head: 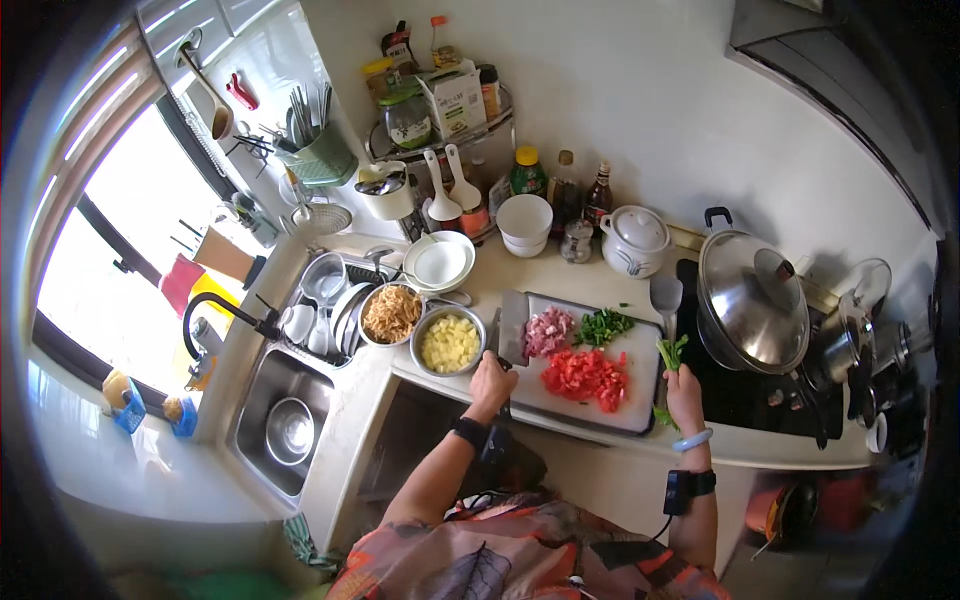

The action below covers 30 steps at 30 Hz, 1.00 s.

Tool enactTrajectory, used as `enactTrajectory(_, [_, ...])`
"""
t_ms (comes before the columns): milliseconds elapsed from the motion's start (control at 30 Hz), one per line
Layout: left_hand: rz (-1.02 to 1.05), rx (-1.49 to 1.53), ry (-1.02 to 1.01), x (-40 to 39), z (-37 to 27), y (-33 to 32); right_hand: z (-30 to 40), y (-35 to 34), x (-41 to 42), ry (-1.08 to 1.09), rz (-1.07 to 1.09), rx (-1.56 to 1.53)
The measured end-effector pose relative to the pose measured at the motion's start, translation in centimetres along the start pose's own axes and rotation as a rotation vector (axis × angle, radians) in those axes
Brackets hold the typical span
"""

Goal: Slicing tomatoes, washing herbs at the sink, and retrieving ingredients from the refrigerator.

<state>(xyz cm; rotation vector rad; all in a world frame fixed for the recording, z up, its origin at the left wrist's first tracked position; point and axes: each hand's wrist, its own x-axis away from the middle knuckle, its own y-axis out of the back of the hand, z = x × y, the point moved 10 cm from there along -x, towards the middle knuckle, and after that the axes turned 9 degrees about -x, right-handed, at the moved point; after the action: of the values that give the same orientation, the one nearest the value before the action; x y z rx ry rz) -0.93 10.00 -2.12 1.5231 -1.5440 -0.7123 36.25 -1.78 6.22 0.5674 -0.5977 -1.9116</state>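
Note:
My left hand is closed around the dark handle of a cleaver. The broad metal blade points away from me over the left edge of a white cutting board. On the board are chopped raw meat, chopped green leaves and a heap of diced red tomato or pepper. At the board's right side, my right hand grips a small bunch of leafy green stems. Its ends show above and below my fist; the middle is hidden by my fingers.
Left of the board stand metal bowls of diced potato and brown shreds. The sink holds a metal bowl. On the right, a lidded wok sits on the black cooktop, near a spatula.

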Motion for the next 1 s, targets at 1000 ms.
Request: enactTrajectory(1000, [-0.015,0.597,-0.367,-2.5,-2.0,2.1,-4.2,-2.3,0.4,-0.088,-0.078,0.421])
